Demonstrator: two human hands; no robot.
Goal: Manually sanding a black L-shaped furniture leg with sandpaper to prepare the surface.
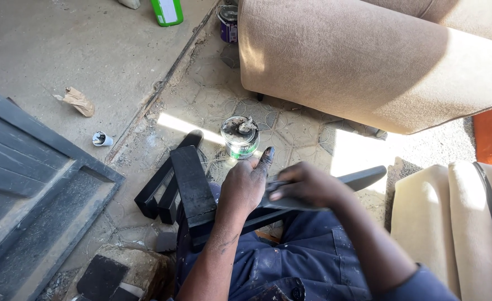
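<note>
Black frame (193,187), a wooden piece painted dark, is lying across the person's lap at lower centre of the frame, its long arm (363,177) reaching out to the right. The left hand (246,187) is pressing down on it with the palm, fingers spread and one paint-dark finger pointing up, likely pinning the piece so it is not shifting. The right hand (307,187) is closing over the arm just right of the left hand, fingers curled around it; whether something small is tucked under those fingers, I cannot tell. Both hands are sitting close together, touching the same piece.

Just above the hands, an open paint tin (240,136) with a crusted rim is standing on the floor within easy reach. The floor (201,89) is patterned, dusty and worn, with a sun patch crossing it. At the left edge a dark panelled door (28,184) is lying flat. A tan sofa (363,67) is filling the upper right, cream cushions (452,223) at the right edge. Upper left, a crumpled paper scrap (77,101), a green bottle (167,11) and a purple can (228,23) are scattered about.
</note>
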